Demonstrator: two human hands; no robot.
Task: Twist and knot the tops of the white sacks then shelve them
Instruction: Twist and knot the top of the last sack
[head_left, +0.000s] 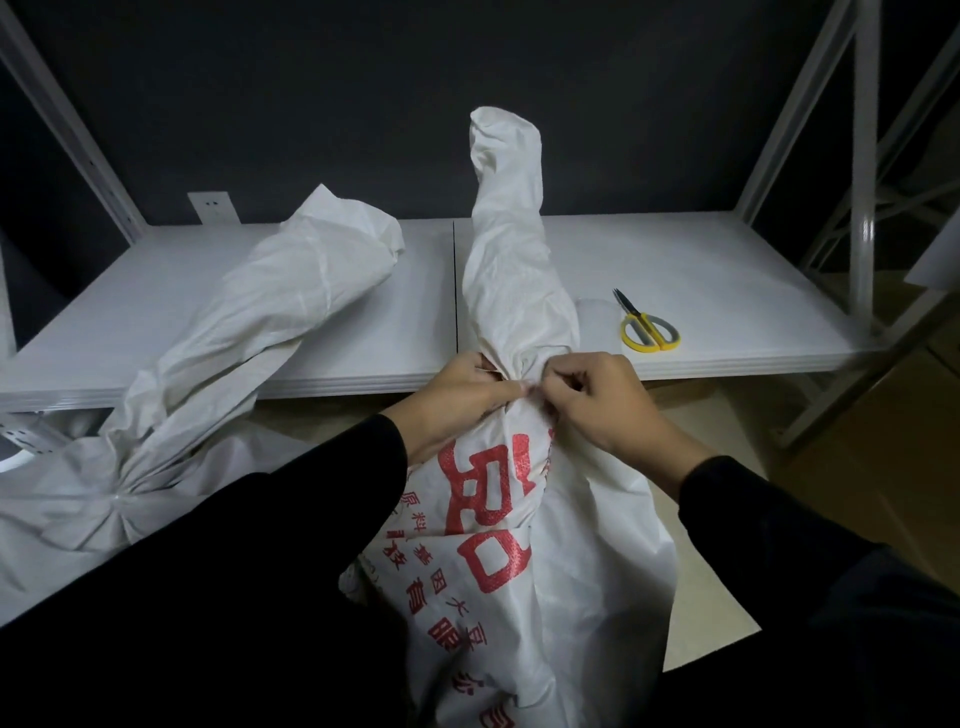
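Observation:
A white sack with red print (498, 525) stands in front of me, its gathered top (511, 234) rising twisted above the shelf. My left hand (457, 400) and my right hand (602, 400) both pinch the fabric at the sack's narrow neck, fingers curled and nearly touching. A second white sack (218, 364) lies at the left, its bunched top leaning over the white shelf board (727, 270). What, if anything, lies between my fingertips is too small to tell.
Yellow-handled scissors (647, 327) lie on the shelf right of the sack. White metal rack uprights (865, 156) stand at the right and far left. A dark wall with a white socket plate (213, 207) is behind. Brown cardboard (883, 431) lies at the right on the floor.

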